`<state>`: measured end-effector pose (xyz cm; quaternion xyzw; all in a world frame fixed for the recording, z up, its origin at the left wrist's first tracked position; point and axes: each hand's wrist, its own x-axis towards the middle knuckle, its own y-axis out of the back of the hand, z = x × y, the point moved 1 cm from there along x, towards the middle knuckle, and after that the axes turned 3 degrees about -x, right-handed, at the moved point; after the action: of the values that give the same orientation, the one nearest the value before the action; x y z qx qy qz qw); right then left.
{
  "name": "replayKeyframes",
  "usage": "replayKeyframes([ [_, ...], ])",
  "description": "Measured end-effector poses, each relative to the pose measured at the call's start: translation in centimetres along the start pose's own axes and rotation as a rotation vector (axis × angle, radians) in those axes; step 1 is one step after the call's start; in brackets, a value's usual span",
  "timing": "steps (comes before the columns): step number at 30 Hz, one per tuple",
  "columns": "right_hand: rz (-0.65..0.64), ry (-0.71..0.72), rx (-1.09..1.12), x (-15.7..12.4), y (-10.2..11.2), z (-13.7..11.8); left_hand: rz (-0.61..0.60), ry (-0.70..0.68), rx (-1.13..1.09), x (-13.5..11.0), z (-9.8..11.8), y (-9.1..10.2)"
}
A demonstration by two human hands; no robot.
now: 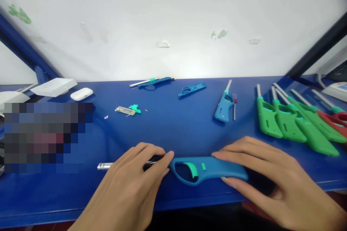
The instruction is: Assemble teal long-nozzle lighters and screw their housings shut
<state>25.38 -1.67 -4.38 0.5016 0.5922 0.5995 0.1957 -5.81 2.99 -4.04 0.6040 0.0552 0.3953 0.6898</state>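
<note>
A blue gas lighter with a green trigger lies lengthwise between my hands, near the front of the blue table. My left hand pinches it where the metal tube meets the body, and the silver tube tip sticks out to the left. Around the handle end, the thumb and fingers of my right hand are closed. Behind them lie a loose clear yellowish fuel tank, a green plastic trigger, a blue half shell and a partly open blue lighter.
At the right rest another blue lighter, a small screwdriver and several green lighters, with red ones beyond. On the left are a white earbud case, a white box and a pixelated object. A white wall rises behind.
</note>
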Motion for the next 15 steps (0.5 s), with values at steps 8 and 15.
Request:
replayKeyframes([
  [8, -0.034, -0.022, 0.016, 0.26, 0.24, -0.02, -0.018, -0.02, 0.043, 0.09, 0.09, 0.08],
  [15, 0.054, -0.012, -0.037, 0.42, 0.67, -0.26, -0.025, -0.032, 0.084, 0.08, 0.14, -0.1],
])
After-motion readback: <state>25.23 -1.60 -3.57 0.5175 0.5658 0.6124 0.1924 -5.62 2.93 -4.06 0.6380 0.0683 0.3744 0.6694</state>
